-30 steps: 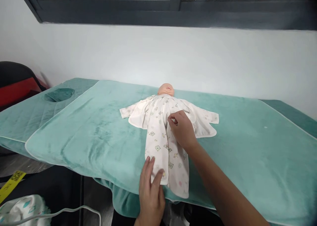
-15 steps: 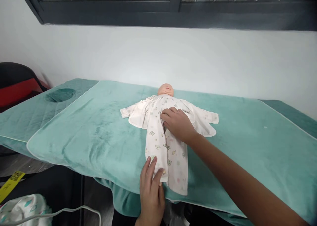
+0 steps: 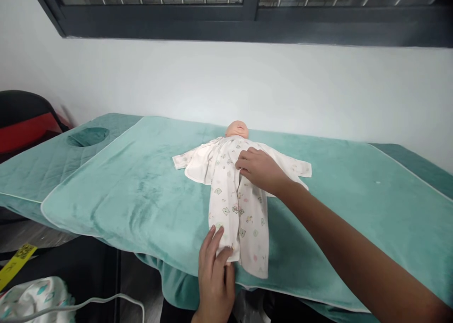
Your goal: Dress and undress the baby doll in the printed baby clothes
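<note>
Head camera: the right hand (image 3: 260, 169) extends from the near right, fingers curled at the middle of the garment (image 3: 225, 198); whether they pinch cloth cannot be told. The left hand (image 3: 215, 271), fingers spread, touches the near left hem. White, thin and creased, printed with small figures, the garment covers a smooth-headed doll (image 3: 236, 129), mid-scene on the plush green cover (image 3: 148, 172)

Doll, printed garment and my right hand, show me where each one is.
Doll (image 3: 237, 129): head view, on its bare head.
Printed garment (image 3: 222, 200): head view, on the long panel at picture left.
Right hand (image 3: 261, 170): head view, on its back.
</note>
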Available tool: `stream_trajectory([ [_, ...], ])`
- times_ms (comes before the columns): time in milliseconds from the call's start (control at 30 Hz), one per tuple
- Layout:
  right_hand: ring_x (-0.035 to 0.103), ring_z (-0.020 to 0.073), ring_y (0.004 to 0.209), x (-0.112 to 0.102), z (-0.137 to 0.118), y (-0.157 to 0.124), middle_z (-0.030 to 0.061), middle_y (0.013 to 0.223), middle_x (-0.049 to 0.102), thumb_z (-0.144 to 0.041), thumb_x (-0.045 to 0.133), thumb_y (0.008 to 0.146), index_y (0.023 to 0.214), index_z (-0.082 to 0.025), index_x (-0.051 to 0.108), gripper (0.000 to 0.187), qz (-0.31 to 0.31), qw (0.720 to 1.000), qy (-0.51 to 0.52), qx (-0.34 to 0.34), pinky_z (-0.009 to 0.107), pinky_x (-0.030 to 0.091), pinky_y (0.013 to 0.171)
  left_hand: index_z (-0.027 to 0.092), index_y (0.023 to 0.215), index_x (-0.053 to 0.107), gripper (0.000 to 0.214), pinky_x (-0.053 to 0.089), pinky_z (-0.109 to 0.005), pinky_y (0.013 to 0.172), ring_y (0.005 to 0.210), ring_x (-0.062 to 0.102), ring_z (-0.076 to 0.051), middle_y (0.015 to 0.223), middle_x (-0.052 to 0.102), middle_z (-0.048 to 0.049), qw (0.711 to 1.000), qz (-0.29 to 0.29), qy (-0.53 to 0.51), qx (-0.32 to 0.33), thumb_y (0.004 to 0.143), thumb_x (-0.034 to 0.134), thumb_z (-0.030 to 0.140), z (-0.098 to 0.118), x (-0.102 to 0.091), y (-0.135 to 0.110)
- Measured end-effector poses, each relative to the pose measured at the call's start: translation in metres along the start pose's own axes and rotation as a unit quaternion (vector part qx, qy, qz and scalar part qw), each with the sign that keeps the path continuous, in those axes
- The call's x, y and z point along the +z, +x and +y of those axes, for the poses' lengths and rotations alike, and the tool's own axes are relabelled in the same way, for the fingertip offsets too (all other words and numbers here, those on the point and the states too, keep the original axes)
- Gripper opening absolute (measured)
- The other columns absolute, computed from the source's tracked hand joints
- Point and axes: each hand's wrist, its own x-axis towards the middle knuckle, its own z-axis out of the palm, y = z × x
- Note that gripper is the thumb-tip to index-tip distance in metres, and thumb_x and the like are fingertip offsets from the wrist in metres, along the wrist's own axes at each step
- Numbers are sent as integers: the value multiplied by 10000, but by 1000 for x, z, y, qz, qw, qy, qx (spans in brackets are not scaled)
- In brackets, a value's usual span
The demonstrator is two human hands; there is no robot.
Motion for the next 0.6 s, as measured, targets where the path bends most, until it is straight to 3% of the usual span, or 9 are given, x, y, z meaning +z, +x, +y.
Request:
stream_trajectory([
  [267,488,220,930,-10,-11,-17,81,998,621,-82,458,888,868,-173,652,216,0,1000,7,19,358,363,814,185,990,564,229,497,-429,973,1280,495,-260,1331,515,-145,998,50,-28,-14,844,525,13,1,-6,-4],
  [367,485,230,1024,-4,-29,-25,75,1055,623,3,471,799,920,-175,649,280,-2,1000,11,-24,384,339,930,189,955,543,195,510,-401,949,1261,514,-249,1311,530,-144,998,54,-22,-35,848,534,26,3,-9,-6],
  [467,498,212,977,6,-43,-34,58,965,630,16,477,768,888,-174,633,273,-33,997,15,-69,381,325,981,186,969,543,199,513,-398,944,1271,508,-253,1307,534,-148,999,46,-7,-21,846,533,29,5,-13,-7],
  [600,509,193,887,12,-49,-42,32,825,614,10,488,761,774,-178,598,218,-50,996,7,-71,387,320,1002,176,1000,552,247,479,-479,994,1299,487,-286,1324,538,-156,999,28,-15,3,827,509,5,8,-15,-5],
])
